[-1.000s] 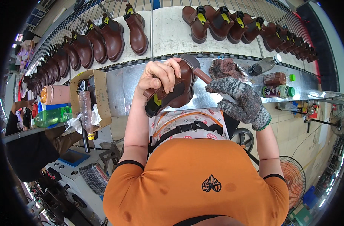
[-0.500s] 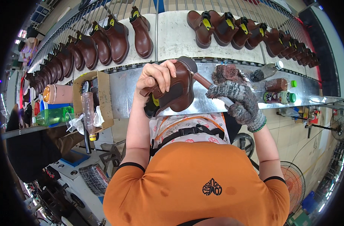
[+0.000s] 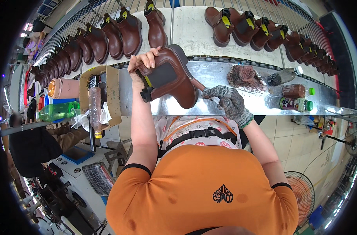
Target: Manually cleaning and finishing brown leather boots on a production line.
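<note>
Above metal counter, brown boot gripped by bare left hand; thin tool clenched in gloved right hand, tip at boot. Work judged midway: boot not yet set back on conveyor among finished boots.

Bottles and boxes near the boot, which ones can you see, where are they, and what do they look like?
Cardboard box: left of the held boot, brown, open-topped.
Clear bottle: in front of that box, tall, yellow cap down.
Green bottle: far left, lying sideways.
Brown bottle: right on the metal shelf, green cap.
Dark labelled bottle: just below it, green cap.
Grey bottle: above them, white cap.
</note>
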Motion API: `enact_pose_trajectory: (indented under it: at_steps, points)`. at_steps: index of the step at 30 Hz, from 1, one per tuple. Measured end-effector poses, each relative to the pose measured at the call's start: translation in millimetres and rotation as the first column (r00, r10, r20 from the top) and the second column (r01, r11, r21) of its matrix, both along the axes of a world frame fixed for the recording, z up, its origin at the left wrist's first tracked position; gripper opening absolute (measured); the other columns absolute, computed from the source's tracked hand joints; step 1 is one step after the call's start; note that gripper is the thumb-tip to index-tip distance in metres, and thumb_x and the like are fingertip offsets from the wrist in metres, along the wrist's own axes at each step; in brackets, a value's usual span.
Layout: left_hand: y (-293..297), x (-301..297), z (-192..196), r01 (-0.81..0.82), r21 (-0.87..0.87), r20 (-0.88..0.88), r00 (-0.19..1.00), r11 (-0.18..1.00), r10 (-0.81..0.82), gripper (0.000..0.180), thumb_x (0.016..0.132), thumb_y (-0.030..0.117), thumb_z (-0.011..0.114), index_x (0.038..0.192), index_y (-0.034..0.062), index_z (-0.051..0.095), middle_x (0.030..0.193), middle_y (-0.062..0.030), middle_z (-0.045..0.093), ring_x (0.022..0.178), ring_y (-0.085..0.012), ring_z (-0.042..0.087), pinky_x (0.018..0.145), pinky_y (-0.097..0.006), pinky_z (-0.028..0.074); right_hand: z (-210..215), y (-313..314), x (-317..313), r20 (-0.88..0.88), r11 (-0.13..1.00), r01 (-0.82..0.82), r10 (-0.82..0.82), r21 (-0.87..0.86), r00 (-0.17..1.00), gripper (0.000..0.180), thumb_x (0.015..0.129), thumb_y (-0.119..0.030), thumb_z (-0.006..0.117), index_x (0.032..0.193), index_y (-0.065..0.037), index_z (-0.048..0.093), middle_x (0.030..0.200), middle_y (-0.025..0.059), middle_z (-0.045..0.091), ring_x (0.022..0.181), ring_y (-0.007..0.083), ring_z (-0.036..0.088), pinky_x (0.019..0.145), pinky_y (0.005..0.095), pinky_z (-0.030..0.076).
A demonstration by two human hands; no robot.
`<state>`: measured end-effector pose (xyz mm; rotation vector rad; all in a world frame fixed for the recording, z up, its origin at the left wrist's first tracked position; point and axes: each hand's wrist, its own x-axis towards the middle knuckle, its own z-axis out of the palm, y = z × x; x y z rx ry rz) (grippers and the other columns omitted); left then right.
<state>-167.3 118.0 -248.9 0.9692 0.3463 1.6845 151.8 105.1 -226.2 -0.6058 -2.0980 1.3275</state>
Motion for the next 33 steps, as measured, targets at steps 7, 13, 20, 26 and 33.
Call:
enact_pose_trajectory:
  at_steps: [7, 13, 20, 26, 33]
  points:
    - [-2.6, -29.0, -28.1, -0.075, -0.253, 0.164, 0.979, 0.964, 0.119, 0.057, 0.093, 0.043, 0.037, 0.062, 0.0037, 0.064, 0.063, -0.0108, 0.058, 0.093, -0.0271, 0.052, 0.099, -0.04, 0.032, -28.5, -10.7, 5.2, 0.128, 0.989, 0.031, -0.012, -0.146, 0.992, 0.045, 0.093, -0.04, 0.037, 0.1, -0.008, 0.068, 0.099, 0.0093, 0.068, 0.089, 0.0244, 0.065, 0.081, 0.0317, 0.049]
    - [2.3, -56.3, -52.2, -0.237, -0.448, 0.079, 0.95, 0.862, 0.303, 0.056, 0.093, 0.041, 0.041, 0.061, 0.0011, 0.063, 0.065, -0.0149, 0.06, 0.087, -0.0292, 0.058, 0.087, -0.037, 0.041, -51.2, -22.6, 10.9, 0.181, 0.976, 0.082, -0.045, -0.202, 0.982, 0.03, 0.085, -0.023, 0.049, 0.103, -0.006, 0.065, 0.101, 0.0099, 0.067, 0.092, 0.0253, 0.064, 0.082, 0.0323, 0.049]
    - [11.9, -62.6, -61.7, -0.534, -0.451, -0.202, 0.841, 0.715, 0.501, 0.054, 0.092, 0.04, 0.045, 0.062, -0.0009, 0.062, 0.064, -0.0172, 0.061, 0.076, -0.0326, 0.06, 0.086, -0.04, 0.044, -61.5, -30.9, 13.7, 0.218, 0.951, 0.164, -0.107, -0.264, 0.97, 0.032, 0.075, -0.001, 0.055, 0.105, -0.008, 0.064, 0.098, 0.0072, 0.068, 0.091, 0.0179, 0.064, 0.08, 0.0301, 0.05]
    - [27.1, -36.5, -47.2, -0.554, -0.633, -0.19, 0.789, 0.541, 0.584, 0.052, 0.093, 0.046, 0.044, 0.071, 0.0011, 0.059, 0.068, -0.0147, 0.061, 0.066, -0.025, 0.06, 0.062, -0.031, 0.048, -75.8, -33.8, 17.2, 0.07, 0.507, 0.213, -0.286, -0.836, 0.956, 0.022, 0.087, -0.008, 0.051, 0.104, -0.002, 0.063, 0.084, 0.0055, 0.065, 0.061, 0.0058, 0.055, 0.052, 0.0176, 0.043]
    - [15.9, -60.6, -81.6, -0.796, -0.055, -0.806, 0.392, 0.603, 0.444, 0.061, 0.094, 0.057, 0.03, 0.091, 0.0006, 0.052, 0.08, -0.0139, 0.06, 0.076, -0.0229, 0.057, 0.072, -0.032, 0.044, -97.7, -40.9, 19.9, -0.137, 0.258, -0.023, -0.436, -0.966, 0.89, 0.083, 0.081, -0.073, 0.038, 0.109, 0.003, 0.059, 0.084, 0.0152, 0.062, 0.042, 0.0064, 0.041, 0.038, 0.0163, 0.033]
